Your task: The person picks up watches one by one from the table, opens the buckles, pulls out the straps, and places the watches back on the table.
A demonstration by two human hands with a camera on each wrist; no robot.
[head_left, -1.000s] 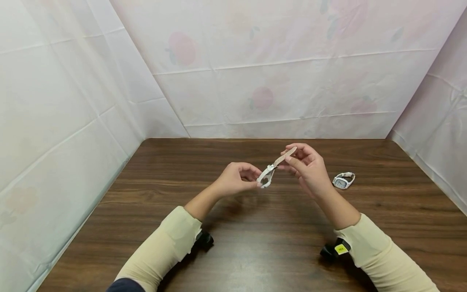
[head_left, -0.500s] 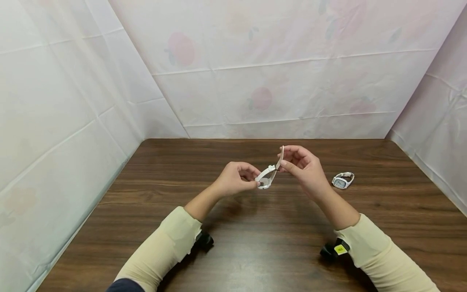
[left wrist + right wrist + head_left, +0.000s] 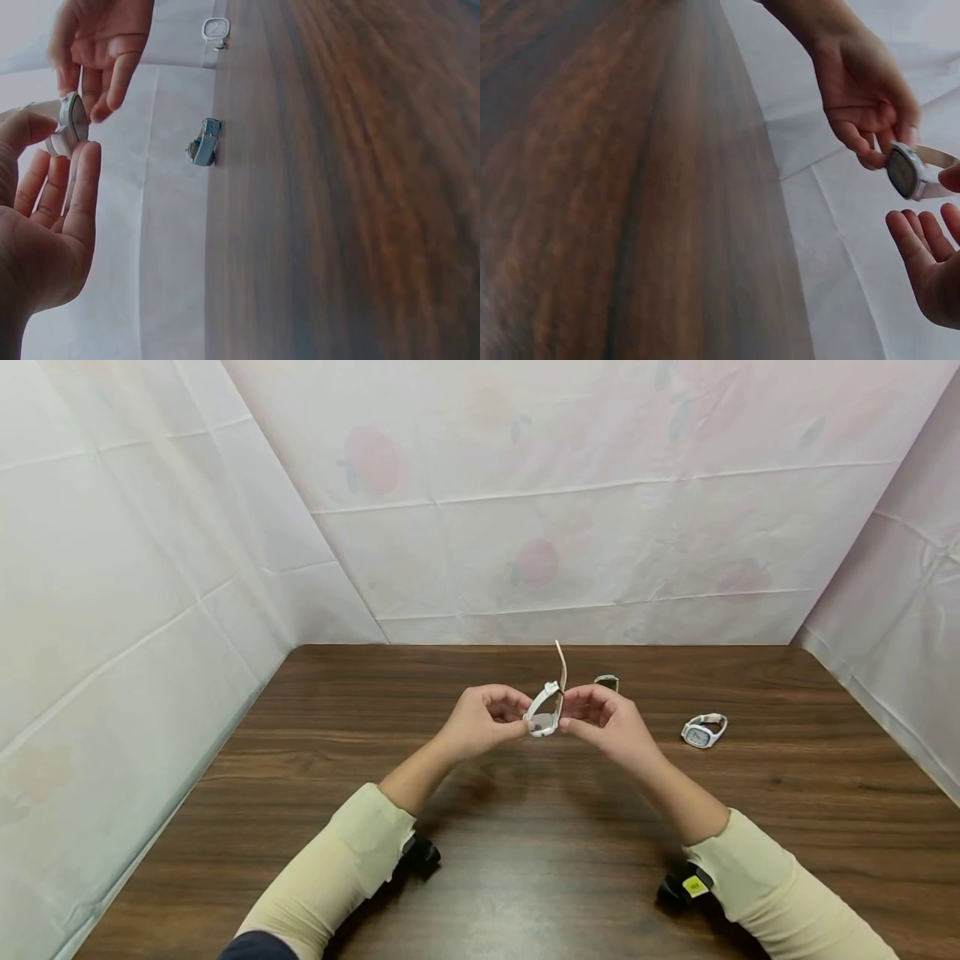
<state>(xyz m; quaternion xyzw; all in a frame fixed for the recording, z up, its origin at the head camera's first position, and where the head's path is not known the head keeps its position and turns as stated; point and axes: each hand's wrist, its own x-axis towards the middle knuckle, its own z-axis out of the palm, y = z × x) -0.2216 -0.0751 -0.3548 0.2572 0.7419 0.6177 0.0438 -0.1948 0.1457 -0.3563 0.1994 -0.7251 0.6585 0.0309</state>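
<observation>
Brown wood grain runs across our worktop (image 3: 540,860), with two cream sleeves (image 3: 337,852) reaching over it. Beyond them, above the worktop's middle, we hold up a white watch (image 3: 542,724). Our left hand (image 3: 480,722) has its grip clamped on the left side of the case; our right hand (image 3: 613,727) is at the strap's right side, thumb and fingers apart, and we cannot tell whether it touches. The watch's long axis stands up, dial facing down, buckle uppermost, the loose strap tip pointing upward. We see a greyish back and a smooth strap looped through the buckle. Toward the right edge lies a second white watch (image 3: 698,737) with a squarish case; nearer the far edge sits a third watch (image 3: 607,678), partly hidden by our right hand. Pale cloth (image 3: 600,543) printed with pink fruit hangs behind the far edge.
</observation>
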